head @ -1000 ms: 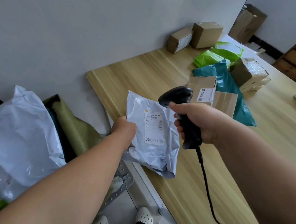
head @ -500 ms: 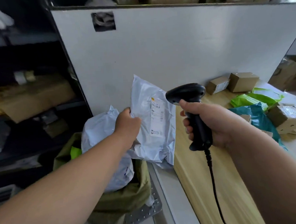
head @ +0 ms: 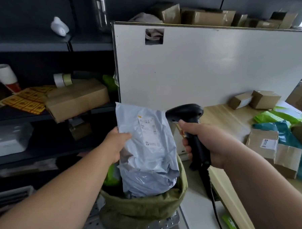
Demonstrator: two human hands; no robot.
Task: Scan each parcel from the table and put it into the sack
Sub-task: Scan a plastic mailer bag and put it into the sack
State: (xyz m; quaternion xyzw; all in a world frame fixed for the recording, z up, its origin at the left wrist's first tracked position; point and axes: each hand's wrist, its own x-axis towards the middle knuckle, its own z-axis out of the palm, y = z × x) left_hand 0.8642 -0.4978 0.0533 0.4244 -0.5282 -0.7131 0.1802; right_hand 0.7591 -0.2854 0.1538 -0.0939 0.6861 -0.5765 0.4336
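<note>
Left hand (head: pixel 116 144) holds parcel (head: pixel 146 149) over sack (head: pixel 143 209)

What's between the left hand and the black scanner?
In the head view, a pale grey plastic mailer parcel lies between the left hand, which grips its edge, and the black handheld scanner.

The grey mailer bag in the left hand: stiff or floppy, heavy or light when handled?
Probably floppy: the grey mailer bag creases and sags below the left hand. Likely light: one edge grip holds it over the sack.
</note>
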